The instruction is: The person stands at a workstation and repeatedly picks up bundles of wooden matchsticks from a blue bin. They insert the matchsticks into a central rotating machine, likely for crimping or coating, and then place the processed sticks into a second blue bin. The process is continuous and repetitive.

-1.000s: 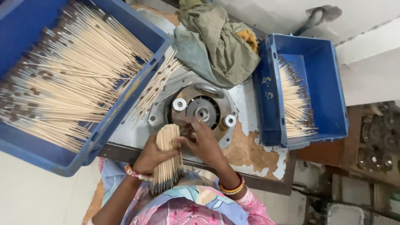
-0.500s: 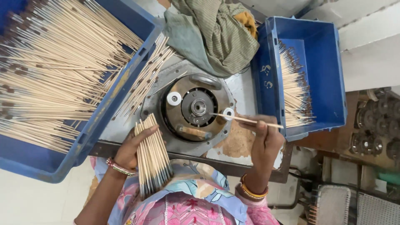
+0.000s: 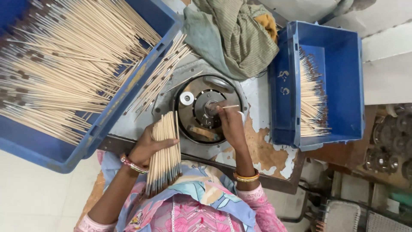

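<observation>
My left hand (image 3: 146, 147) grips a thick bundle of thin wooden sticks (image 3: 165, 150) with dark tips pointing toward my body. My right hand (image 3: 229, 122) pinches a single stick (image 3: 229, 106) and holds it at the centre of a round metal machine disc (image 3: 209, 109) set in the bench. The stick lies roughly level, its free end pointing right. A loose fan of sticks (image 3: 161, 77) rests on the machine housing between the disc and the left bin.
A large blue bin (image 3: 64, 150) on the left is heaped with sticks. A smaller blue bin (image 3: 334, 51) on the right holds a neat row of sticks. A crumpled green cloth (image 3: 234, 34) lies behind the disc. The bench top (image 3: 266, 150) is chipped and worn.
My right hand moved from the right bin's edge back to the disc centre with a single stick. The left hand kept the bundle, shifting slightly right.
</observation>
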